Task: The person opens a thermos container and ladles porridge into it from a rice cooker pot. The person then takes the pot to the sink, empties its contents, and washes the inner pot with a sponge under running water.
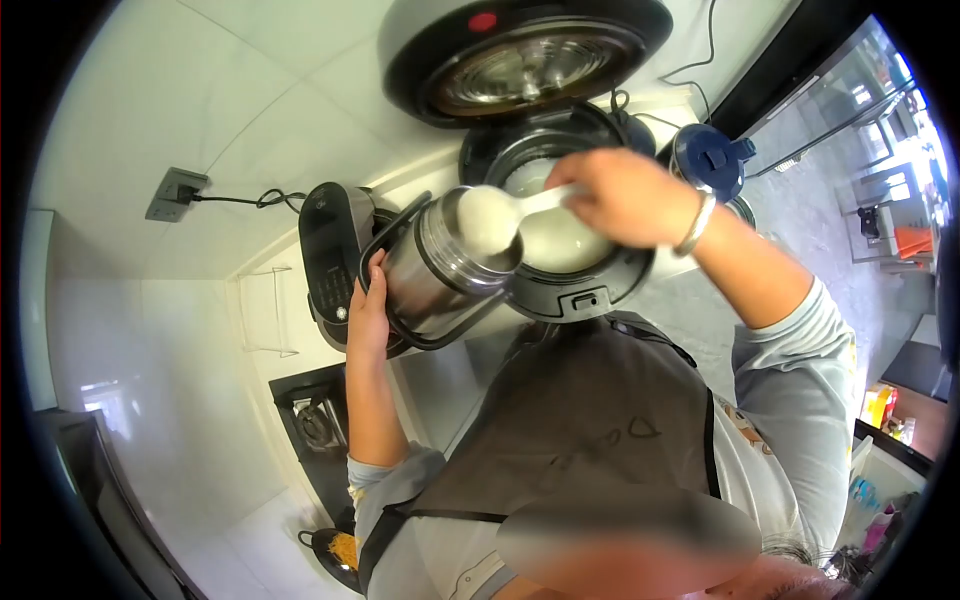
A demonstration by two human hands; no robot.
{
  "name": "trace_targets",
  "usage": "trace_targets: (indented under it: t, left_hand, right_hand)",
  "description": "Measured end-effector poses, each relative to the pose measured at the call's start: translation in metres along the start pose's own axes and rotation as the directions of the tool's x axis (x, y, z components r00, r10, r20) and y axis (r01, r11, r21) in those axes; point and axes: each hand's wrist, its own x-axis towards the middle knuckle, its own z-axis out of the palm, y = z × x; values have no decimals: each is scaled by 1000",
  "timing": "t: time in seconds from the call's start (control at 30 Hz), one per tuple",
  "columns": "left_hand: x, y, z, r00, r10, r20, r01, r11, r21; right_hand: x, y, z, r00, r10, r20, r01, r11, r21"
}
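Note:
My right hand point(625, 200), with a bangle at the wrist, is closed around the handle of a white ladle point(548, 200). The ladle's bowl, heaped with white, porridge-like food point(488, 220), is at the mouth of a steel insulated food jar point(432, 285). My left hand point(370, 305) supports the jar from the side, its fingers partly hidden behind it. The jar is tilted, its open mouth towards the rice cooker point(570, 302). More white porridge point(565, 245) lies in the cooker's pot, partly covered by my right hand.
The rice cooker's lid point(530, 60) stands raised at the back. A black appliance point(338, 255) with a control panel is left of the jar, its cord running to a wall socket point(177, 195). A blue-lidded container point(708, 160) stands at right. A stove burner point(315, 425) lies lower left.

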Motion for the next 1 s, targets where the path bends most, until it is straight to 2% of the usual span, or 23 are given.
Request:
trace_targets:
  t: [0.13,0.23,0.37,0.43,0.5,0.57,0.63,0.67,0.77,0.9,0.93,1.0]
  left_hand:
    - [-4,6,5,999,-38,-15,37,998,-51]
    - [-7,6,6,999,-31,-24,30,998,-48]
    - [-9,2,6,999,3,-39,-4,1000,-19]
    - [-7,-1,5,999,0,-43,-2,1000,-30]
    - [-5,-6,3,999,13,-38,-14,999,-31]
    - [-3,-7,2,999,15,-29,-16,999,-37]
    - [-3,-6,3,1000,9,-22,-10,999,-50]
    - [-3,-5,3,1000,12,-22,-13,999,-42]
    - [-6,-1,5,1000,14,-25,-15,1000,-22]
    - [-6,-6,4,1000,21,-18,-21,1000,-19]
    - [-6,-6,3,1000,24,-20,-25,999,-22]
    - [-8,-4,4,999,20,-35,-20,1000,-6]
  right_hand:
    - [-3,-19,38,929,-312,-198,242,919,-311]
    - [-9,-20,45,916,-334,-222,229,890,-395]
    - [-15,3,25,959,-81,-273,95,995,38]
    - [-22,16,8,956,92,-278,-67,993,99]
    - [-22,44,6,960,65,-272,-87,994,-72]
    - [-19,80,29,979,-64,-194,-29,896,-443]
    - [-15,88,52,991,-83,-101,-8,731,-682]
    - [-13,86,59,997,-62,-48,8,687,-727]
    - [-5,87,76,999,-24,46,51,649,-759]
    - [7,88,88,941,218,260,21,726,-687]
    - [14,85,83,883,301,359,-12,780,-626]
    - [24,99,92,846,346,406,-119,864,-489]
